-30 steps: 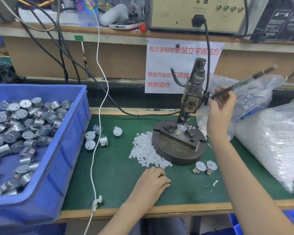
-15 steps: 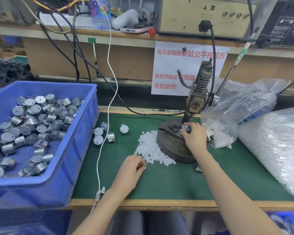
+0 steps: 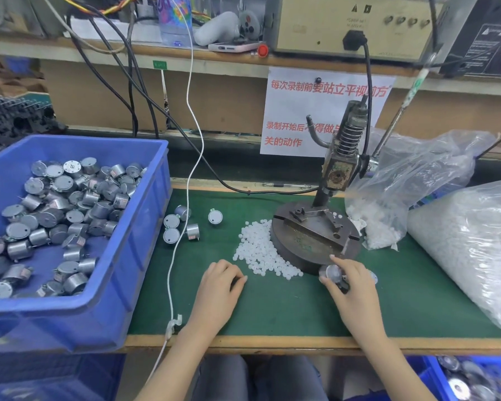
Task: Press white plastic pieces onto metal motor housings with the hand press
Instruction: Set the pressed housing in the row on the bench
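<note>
At the front edge of the hand press base [image 3: 310,244], your right hand [image 3: 356,287] curls round 1 motor housing [image 3: 330,272]. It reads as rigid, slick metal (light, I'd judge), so grip its round sides. Your left hand [image 3: 219,287] sits curled beside the white plastic pieces [image 3: 258,253]; can't tell if it holds any.

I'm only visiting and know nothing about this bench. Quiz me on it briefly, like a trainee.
1. True or false: the hand press has no housing loaded.
2. Which hand holds a motor housing? A) left B) right
3. How many loose housings lie between the blue bin and the white plastic pieces?
Key: 1 true; 2 B, the right hand; 3 five.
</note>
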{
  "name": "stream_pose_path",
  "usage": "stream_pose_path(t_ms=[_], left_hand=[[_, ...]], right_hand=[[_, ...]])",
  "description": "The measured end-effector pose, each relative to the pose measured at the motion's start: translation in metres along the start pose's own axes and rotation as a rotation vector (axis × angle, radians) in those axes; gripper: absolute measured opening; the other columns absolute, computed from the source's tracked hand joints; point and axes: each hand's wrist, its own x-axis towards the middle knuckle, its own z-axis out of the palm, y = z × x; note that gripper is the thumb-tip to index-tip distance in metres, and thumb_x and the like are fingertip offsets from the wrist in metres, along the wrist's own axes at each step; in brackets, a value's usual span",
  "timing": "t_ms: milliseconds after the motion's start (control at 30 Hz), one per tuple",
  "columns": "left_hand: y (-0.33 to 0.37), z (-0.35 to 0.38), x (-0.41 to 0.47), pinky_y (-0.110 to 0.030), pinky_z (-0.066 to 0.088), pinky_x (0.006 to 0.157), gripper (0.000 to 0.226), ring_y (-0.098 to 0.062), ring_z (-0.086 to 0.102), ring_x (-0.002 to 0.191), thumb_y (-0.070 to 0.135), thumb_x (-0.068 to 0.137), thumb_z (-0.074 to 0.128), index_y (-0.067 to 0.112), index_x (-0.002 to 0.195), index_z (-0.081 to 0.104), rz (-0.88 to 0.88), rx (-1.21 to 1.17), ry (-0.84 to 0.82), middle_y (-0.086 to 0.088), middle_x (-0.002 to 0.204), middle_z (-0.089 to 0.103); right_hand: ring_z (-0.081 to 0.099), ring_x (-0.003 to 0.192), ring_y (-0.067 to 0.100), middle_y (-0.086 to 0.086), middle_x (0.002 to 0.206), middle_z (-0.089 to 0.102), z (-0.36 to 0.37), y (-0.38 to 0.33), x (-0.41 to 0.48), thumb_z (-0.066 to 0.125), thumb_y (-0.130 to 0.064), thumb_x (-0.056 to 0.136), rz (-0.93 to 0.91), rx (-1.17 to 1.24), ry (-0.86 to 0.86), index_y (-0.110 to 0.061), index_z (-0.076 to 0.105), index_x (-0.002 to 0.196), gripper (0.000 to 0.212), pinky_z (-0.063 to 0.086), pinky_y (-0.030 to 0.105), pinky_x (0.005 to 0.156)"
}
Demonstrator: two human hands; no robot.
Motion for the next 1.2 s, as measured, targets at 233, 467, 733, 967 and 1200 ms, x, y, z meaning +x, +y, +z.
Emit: stream_pose_path(t_ms=[233, 467, 733, 967, 1200], left_hand=[[-0.002, 0.0, -0.002, -0.016, 0.029, 0.08, 0.007, -0.012, 0.042, 0.086, 0.019, 0.086, 0.063, 0.013, 0.085, 0.066, -0.033, -0.012, 0.0, 0.006, 0.088, 0.052], [-0.006, 0.001, -0.001, -0.017, 0.023, 0.079, 0.014, -0.011, 0.038, 0.086, 0.029, 0.079, 0.072, 0.017, 0.084, 0.067, -0.155, -0.015, 0.085, 0.011, 0.089, 0.046], [-0.007, 0.001, -0.001, -0.018, 0.022, 0.078, 0.013, -0.009, 0.037, 0.085, 0.03, 0.079, 0.071, 0.019, 0.078, 0.065, -0.179, -0.02, 0.07, 0.012, 0.088, 0.045], [-0.009, 0.001, 0.001, -0.02, 0.021, 0.075, 0.016, -0.012, 0.041, 0.087, 0.031, 0.08, 0.07, 0.016, 0.078, 0.066, -0.2, -0.02, 0.07, 0.007, 0.09, 0.051], [-0.007, -0.001, 0.003, -0.022, 0.026, 0.079, 0.017, -0.016, 0.043, 0.091, 0.032, 0.083, 0.066, 0.015, 0.081, 0.065, -0.22, -0.028, 0.046, 0.003, 0.093, 0.054]], right_hand=[[0.055, 0.094, 0.024, 0.002, 0.097, 0.062, -0.004, 0.014, 0.0, 0.074, -0.004, 0.076, 0.002, -0.15, -0.136, -0.009, 0.064, 0.103, 0.029, 0.037, 0.027, 0.082], [0.059, 0.093, 0.04, 0.019, 0.103, 0.059, 0.013, 0.004, -0.007, 0.083, -0.002, 0.061, -0.093, -0.275, 0.094, -0.003, 0.066, 0.1, 0.043, 0.045, 0.045, 0.081], [0.055, 0.096, 0.032, 0.012, 0.104, 0.06, 0.06, -0.073, 0.03, 0.064, -0.001, 0.08, -0.236, -0.054, -0.151, -0.005, 0.068, 0.096, 0.017, 0.041, 0.039, 0.086], [0.04, 0.119, 0.027, 0.01, 0.132, 0.04, 0.14, -0.129, 0.089, 0.054, -0.021, 0.092, -0.186, -0.098, -0.379, -0.014, 0.04, 0.137, 0.048, 0.033, 0.032, 0.099], [0.038, 0.122, 0.031, 0.011, 0.14, 0.03, 0.185, -0.132, 0.111, 0.053, -0.023, 0.092, -0.184, -0.301, -0.503, -0.021, 0.04, 0.136, 0.045, 0.036, 0.042, 0.098]])
